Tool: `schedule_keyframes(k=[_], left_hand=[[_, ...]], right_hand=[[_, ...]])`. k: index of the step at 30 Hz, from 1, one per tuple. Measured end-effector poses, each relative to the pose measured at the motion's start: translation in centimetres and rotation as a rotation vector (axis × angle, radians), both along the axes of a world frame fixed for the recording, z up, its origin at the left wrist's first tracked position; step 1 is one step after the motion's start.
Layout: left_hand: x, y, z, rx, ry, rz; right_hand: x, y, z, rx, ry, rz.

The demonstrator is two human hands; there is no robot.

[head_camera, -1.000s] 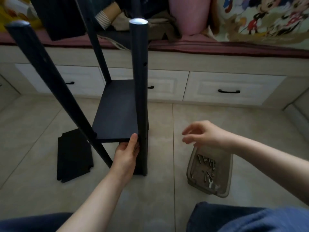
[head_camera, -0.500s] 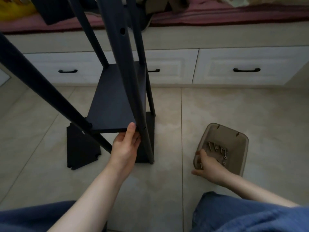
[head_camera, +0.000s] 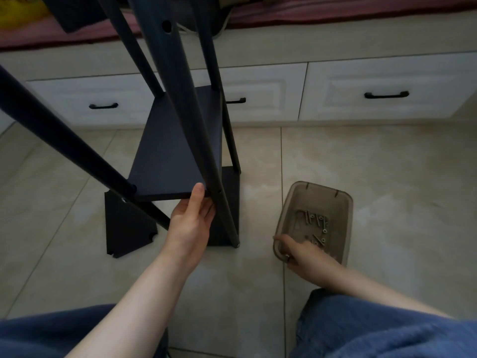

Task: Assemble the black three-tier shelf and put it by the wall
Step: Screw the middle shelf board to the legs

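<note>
Half-built black three-tier shelf stands on tiled floor, left of middle. Left hand grips near edge of its black middle board, likely keeping it level with pole holes. Right hand dips into clear brown plastic screw box, right; cannot tell if it grasps anything.

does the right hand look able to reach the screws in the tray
Probably yes: the right hand is at the near corner of the open tray, the screws lie uncovered just beyond it, and the left hand, gripping the shelf board, is elsewhere.
</note>
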State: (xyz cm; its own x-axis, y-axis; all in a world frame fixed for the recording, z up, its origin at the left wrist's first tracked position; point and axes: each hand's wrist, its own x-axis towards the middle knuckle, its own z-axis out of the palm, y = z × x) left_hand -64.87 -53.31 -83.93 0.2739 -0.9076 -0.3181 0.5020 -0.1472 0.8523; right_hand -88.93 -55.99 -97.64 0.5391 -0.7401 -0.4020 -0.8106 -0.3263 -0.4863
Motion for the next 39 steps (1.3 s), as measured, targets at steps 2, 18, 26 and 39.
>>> schedule_keyframes(k=[2, 18, 26, 39], left_hand=[[0.0, 0.0, 0.0, -0.001, -0.004, -0.003], [0.2, -0.5, -0.8, -0.002, 0.001, 0.015], [0.1, -0.4, -0.6, 0.0, -0.014, -0.006], [0.2, -0.7, -1.0, 0.013, -0.006, 0.019]], right_hand=[[0.6, 0.2, -0.1, 0.032, -0.031, 0.037], [0.9, -4.0, -4.1, 0.202, 0.121, -0.048], [2.6, -4.4, -7.3, 0.258, 0.179, 0.132], [1.8, -4.5, -7.9, 0.05, 0.295, 0.168]])
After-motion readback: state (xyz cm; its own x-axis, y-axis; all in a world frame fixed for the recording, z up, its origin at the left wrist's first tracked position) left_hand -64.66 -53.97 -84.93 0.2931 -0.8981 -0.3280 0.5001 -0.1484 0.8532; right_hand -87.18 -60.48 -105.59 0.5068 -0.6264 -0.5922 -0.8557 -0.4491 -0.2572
